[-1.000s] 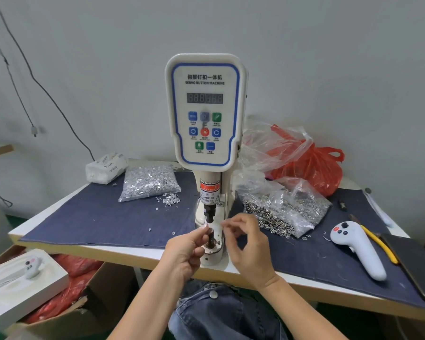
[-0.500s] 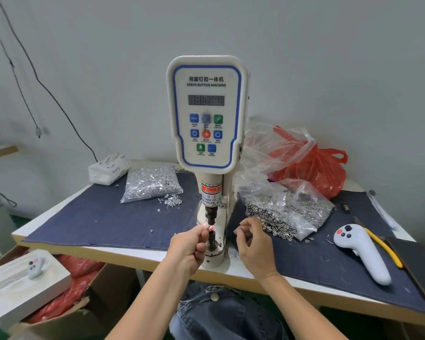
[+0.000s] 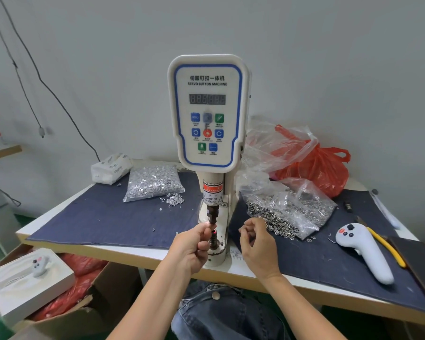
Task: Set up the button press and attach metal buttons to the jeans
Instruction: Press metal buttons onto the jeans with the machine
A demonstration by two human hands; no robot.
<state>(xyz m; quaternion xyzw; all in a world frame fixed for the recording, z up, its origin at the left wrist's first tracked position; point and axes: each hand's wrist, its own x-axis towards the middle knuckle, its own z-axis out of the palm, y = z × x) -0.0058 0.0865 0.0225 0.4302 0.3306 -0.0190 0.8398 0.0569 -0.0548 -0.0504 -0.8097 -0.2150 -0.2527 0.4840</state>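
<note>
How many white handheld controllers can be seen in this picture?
2. One white controller lies on the dark cloth at the table's right. Another small controller sits in the white box at lower left. None appears hidden.

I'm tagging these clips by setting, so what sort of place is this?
Probably a small garment workshop bench. A servo button machine stands on a table covered in dark cloth, clear bags of metal button parts lie either side of it, and jeans wait below the table edge.
</note>
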